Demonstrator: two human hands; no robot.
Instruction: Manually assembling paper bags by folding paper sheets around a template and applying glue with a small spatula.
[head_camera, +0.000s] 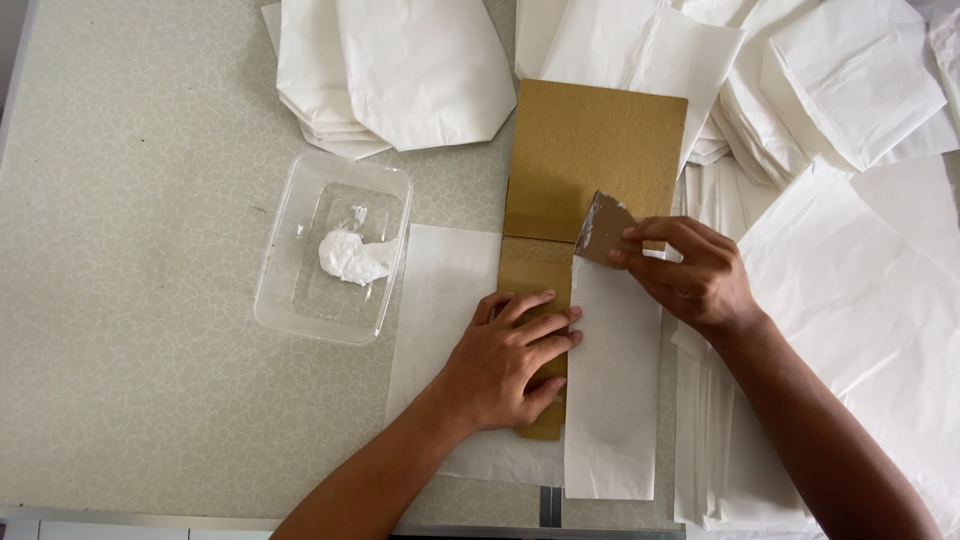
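My left hand (512, 352) lies flat, palm down, on a narrow brown cardboard strip (535, 272) that rests over white paper (440, 300). My right hand (690, 275) pinches a small grey-smeared cardboard scrap (603, 230) and holds its edge against the top of a white paper sheet (612, 400) beside the strip. A larger brown cardboard board (600, 150) lies just behind both hands.
A clear plastic tray (290, 290) with a blob of white paste (348, 257) sits to the left. Stacks of folded white paper bags (400, 70) lie at the back, and more white sheets (860, 280) spread across the right side. The table's near edge (150, 518) runs along the bottom.
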